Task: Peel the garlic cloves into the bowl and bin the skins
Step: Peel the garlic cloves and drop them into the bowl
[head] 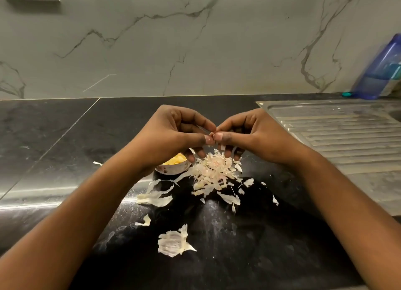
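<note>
Bare left hand (173, 133); bare right hand (258, 133)

Head view — looking forward and down, close over the counter (54, 137).

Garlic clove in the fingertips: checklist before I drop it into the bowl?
1. Grip: left hand and right hand both pinch the clove: ok.
2. Peeling finished: cannot tell, the clove is mostly hidden in the grip.
3. Target: bowl upright, just below the left hand: ok.
4. Waste: skin pile lies on the counter beside the bowl, not binned: not ok.
5. Whereabouts of the bin: cannot tell, none in view.
</note>
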`<state>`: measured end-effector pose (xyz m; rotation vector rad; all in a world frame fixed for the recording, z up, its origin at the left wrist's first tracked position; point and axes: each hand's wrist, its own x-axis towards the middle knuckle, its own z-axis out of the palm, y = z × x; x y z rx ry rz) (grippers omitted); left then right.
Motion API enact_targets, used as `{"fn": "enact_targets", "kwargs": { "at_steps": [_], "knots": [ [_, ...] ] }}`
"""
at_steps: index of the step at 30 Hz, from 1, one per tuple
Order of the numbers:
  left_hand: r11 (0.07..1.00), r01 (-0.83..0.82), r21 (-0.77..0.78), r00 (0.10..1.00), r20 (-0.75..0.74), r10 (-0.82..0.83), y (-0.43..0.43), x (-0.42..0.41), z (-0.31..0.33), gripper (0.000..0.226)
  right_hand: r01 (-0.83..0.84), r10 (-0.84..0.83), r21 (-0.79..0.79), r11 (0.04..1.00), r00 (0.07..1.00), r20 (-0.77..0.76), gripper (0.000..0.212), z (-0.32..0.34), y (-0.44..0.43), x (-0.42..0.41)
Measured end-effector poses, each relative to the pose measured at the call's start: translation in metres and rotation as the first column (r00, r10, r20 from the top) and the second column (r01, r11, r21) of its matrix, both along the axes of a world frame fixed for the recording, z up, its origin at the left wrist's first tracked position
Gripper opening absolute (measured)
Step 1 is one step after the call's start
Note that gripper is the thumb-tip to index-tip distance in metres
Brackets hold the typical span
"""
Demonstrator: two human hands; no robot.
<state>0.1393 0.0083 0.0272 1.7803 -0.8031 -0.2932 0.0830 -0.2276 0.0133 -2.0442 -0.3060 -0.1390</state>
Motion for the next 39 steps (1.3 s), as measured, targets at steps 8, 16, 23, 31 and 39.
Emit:
{"fn": "enact_targets", "kwargs": {
  "at_steps": [8,16,23,31,39],
  "knots": [
    [0.984,0.012,0.178,0.981,0.187,-0.046,0.005,-0.007,0.008,0.012,0.024,-0.025,-0.139,0.99,1.0,-0.011,0.014,0.003,-0.009,-0.002],
    [0.823,0.081,0.562,0.953,0.199,-0.23,0.01,-0.012,0.015,0.0,-0.02,0.014,-0.208,0.978,0.999,-0.032,0.027,0.003,-0.011,-0.003],
    [0.694,-0.045,0.719,0.907,0.319,-0.273,-0.002,-0.018,0.006,0.013,-0.122,0.104,-0.232,0.965,0.991,-0.086,0.014,-0.004,-0.006,-0.001],
    [0.649,-0.102,0.754,0.856,0.399,-0.329,-0.008,-0.022,0.0,0.007,-0.146,0.138,-0.213,0.966,0.989,-0.053,0.015,-0.004,-0.004,-0.001],
    [0.687,-0.133,0.715,0.788,0.497,-0.364,-0.005,-0.018,-0.005,0.011,-0.154,0.146,-0.158,0.975,0.987,-0.062,0.012,-0.003,-0.001,-0.002]
  ]
}}
